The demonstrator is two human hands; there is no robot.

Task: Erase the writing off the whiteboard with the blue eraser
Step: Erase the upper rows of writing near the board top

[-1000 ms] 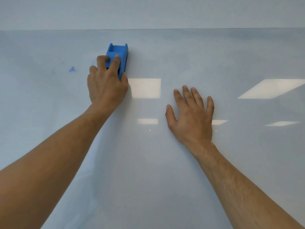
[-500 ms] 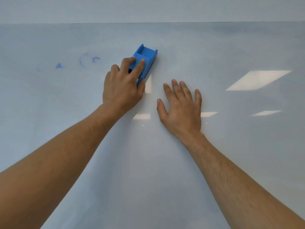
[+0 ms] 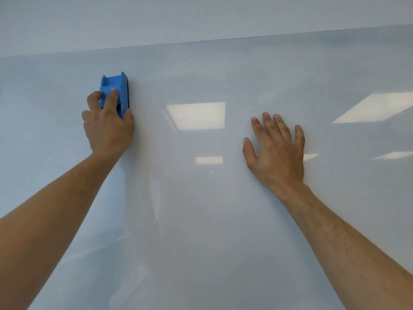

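Left hand [image 3: 109, 128] grips the eraser [image 3: 116, 91], which juts toward 12 o'clock past its fingers, flat on the whiteboard [image 3: 201, 220]. Right hand [image 3: 278, 153] lies spread, fingers straight, at 3 o'clock.

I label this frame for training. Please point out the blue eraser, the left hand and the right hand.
blue eraser [image 3: 117, 85]: head view, on its upper blue body.
left hand [image 3: 109, 130]: head view, on the back of the hand.
right hand [image 3: 278, 154]: head view, on the back of the hand.
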